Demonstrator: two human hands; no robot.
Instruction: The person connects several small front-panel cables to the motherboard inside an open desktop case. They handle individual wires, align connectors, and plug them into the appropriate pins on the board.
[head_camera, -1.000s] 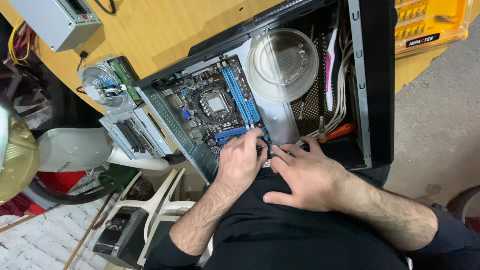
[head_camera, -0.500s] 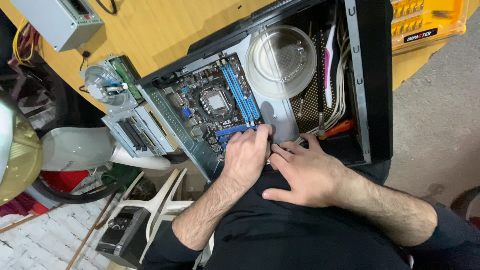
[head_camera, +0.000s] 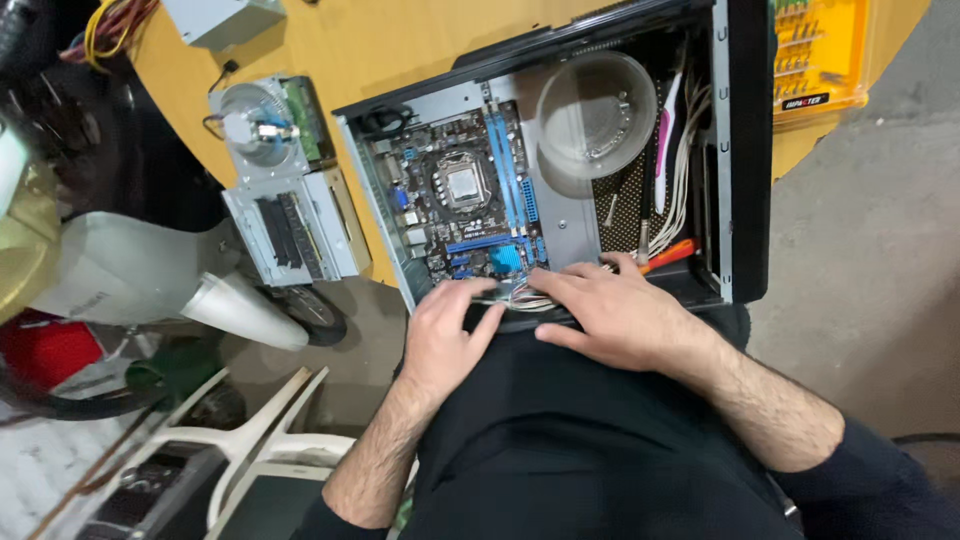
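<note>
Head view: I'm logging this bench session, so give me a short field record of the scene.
left hand: fingers on thin wires at the near edge of the computer case
right hand: resting on the same wires
motherboard: exposed, blue slots, bare processor socket
clear round lid: inside the case
cooler fan: on the yellow table

Dim indoor light, soft shadows, slight blur

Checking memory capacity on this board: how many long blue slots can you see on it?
2 blue slots, side by side just right of the processor socket on the motherboard. Others could sit hidden; none shows. Both hands rest at the board's near edge.
</note>
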